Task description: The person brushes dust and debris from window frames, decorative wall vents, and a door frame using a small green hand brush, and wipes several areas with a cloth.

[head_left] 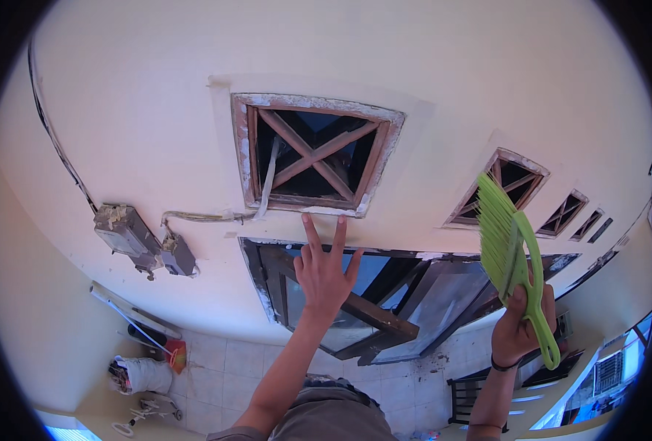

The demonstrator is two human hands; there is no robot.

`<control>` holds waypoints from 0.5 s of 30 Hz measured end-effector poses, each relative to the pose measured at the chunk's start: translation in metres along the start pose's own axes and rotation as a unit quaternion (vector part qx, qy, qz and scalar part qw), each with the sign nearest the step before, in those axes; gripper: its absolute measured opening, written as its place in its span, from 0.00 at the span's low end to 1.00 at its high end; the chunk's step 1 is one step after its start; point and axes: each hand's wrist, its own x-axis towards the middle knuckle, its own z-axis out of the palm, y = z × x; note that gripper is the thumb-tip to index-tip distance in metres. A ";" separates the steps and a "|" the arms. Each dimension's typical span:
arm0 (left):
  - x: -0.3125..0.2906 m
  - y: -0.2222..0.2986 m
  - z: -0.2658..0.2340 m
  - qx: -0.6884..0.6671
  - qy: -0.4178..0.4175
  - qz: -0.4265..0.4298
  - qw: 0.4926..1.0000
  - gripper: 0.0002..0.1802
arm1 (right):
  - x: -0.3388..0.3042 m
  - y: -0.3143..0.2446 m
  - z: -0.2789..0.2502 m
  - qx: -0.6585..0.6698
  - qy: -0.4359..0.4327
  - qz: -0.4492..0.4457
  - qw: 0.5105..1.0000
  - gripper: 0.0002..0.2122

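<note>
My left hand (321, 273) reaches up with its fingers apart, two fingertips at the lower edge of a square wooden vent frame (312, 158). The frame has crossed brown bars, and its white paint is worn and patchy. A pale strip (269, 176) hangs down over the frame's left side. At the right, my right hand (518, 327) is closed around the handle of a lime-green hand brush (503, 239). The brush is raised, its bristles facing left, in front of a second vent frame (515, 170).
Below the vent, dark-framed windows (392, 312) jut out from the wall. An electric meter box (126, 234) with cables is fixed at left. A white sack (143, 373), a red dustpan (177, 356) and a small wheeled item (149, 411) sit on the tiled floor (215, 367). A dark slatted rack (465, 400) stands lower right.
</note>
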 end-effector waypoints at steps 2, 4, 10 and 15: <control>0.000 -0.001 0.004 0.004 0.005 0.007 1.000 0.43 | -0.004 0.004 -0.002 0.009 0.013 0.010 1.000 0.07; 0.002 -0.001 0.002 0.006 0.000 0.004 1.000 0.43 | -0.006 0.005 -0.003 0.018 0.028 0.018 0.999 0.07; 0.002 -0.015 0.006 -0.001 0.048 -0.003 0.999 0.42 | -0.007 0.002 -0.013 0.007 0.012 0.003 1.000 0.08; 0.001 -0.015 0.005 -0.034 0.048 -0.034 0.998 0.43 | -0.009 0.003 -0.020 -0.001 0.016 -0.009 1.000 0.13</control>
